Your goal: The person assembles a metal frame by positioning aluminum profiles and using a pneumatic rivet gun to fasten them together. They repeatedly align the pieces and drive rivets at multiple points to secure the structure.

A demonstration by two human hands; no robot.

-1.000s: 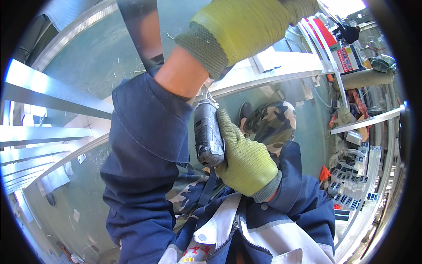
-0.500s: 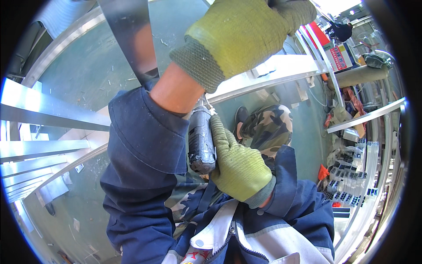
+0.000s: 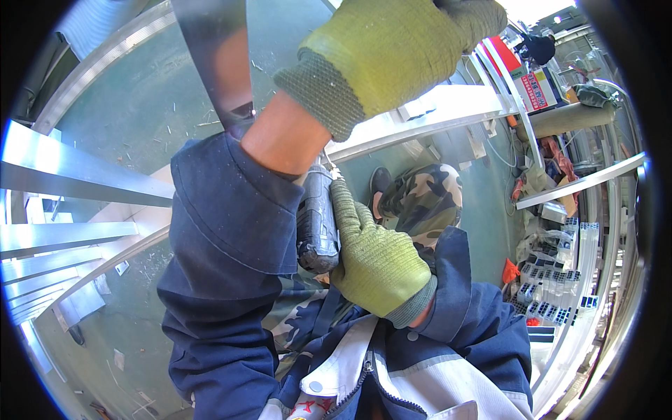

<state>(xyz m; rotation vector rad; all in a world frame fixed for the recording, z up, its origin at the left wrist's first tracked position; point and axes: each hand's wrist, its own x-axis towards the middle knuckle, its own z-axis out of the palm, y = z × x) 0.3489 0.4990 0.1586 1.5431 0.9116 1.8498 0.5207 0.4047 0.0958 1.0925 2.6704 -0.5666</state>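
Observation:
My left hand (image 3: pixel 392 59), in a yellow-green work glove with a knitted cuff, is raised across the top of the view. Its thumb shows at the right, but the other fingers run past the upper edge, so what they hold cannot be seen. Below that wrist, my right hand (image 3: pixel 381 269), gloved alike, grips a scuffed black hand-held power tool (image 3: pixel 318 227), with one finger stretched along its side. The tool's far end is hidden behind my left forearm, and its exact kind cannot be told. A long white metal profile (image 3: pixel 420 129) lies just beyond it.
Several silver metal bars (image 3: pixel 70 234) stick out at the left, beside an upright shiny bar (image 3: pixel 217 56). At the right are bundled hollow profiles (image 3: pixel 553 280), a thick tan roll (image 3: pixel 570 120) and a red-and-white box (image 3: pixel 535 91). A person in dark clothes (image 3: pixel 539 47) is far back right.
The view has shifted slightly. My right hand and the power tool appear a little further left in it; both hands keep nearly the same pose.

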